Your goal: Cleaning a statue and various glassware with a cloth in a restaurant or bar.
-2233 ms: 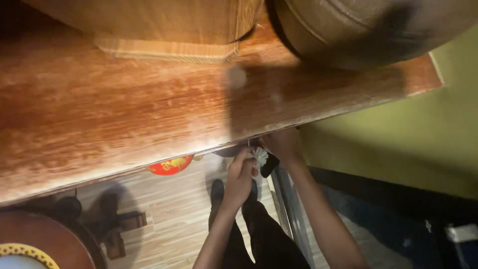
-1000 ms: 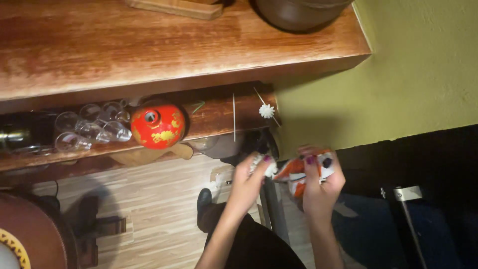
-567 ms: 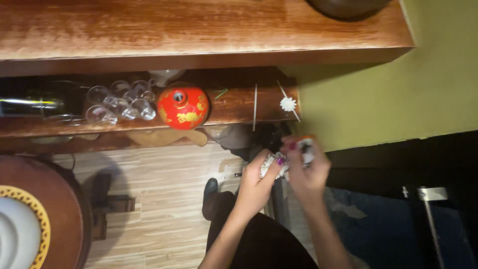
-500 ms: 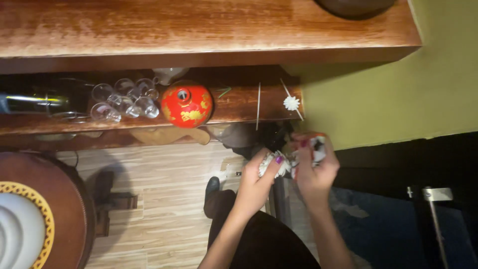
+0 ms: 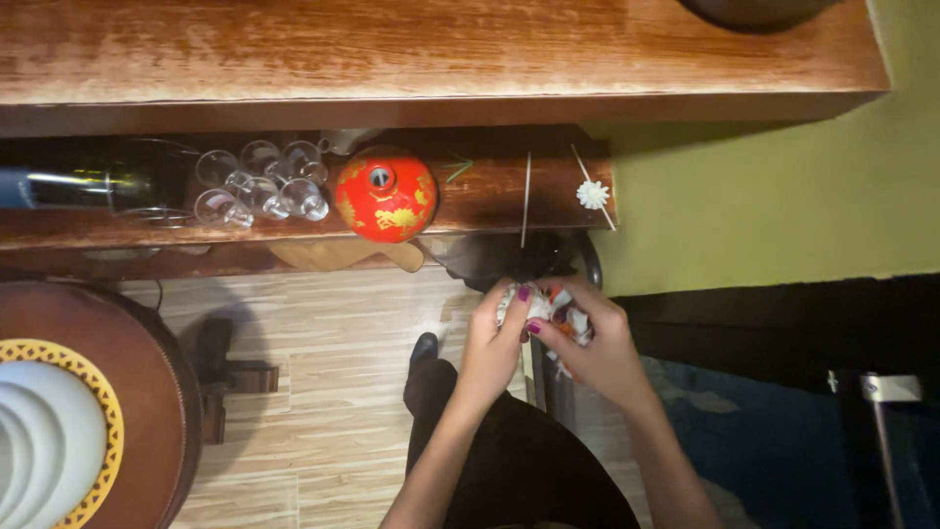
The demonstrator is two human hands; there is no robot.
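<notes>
Your left hand (image 5: 493, 345) and right hand (image 5: 595, 343) grip a crumpled white and orange cloth (image 5: 551, 312), soft and matt. Nearby: a glossy red round ceramic jar (image 5: 386, 194), clear glass cups (image 5: 259, 182), a polished brown wooden shelf (image 5: 490, 191).

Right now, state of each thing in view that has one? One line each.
left hand: closed on the crumpled white and orange cloth
right hand: closed on the same cloth
round red jar with gold pattern: upright on the lower shelf
cluster of clear glasses: standing together on the shelf
dark glass bottle: lying on its side
stack of white plates: stacked on the round table
</notes>
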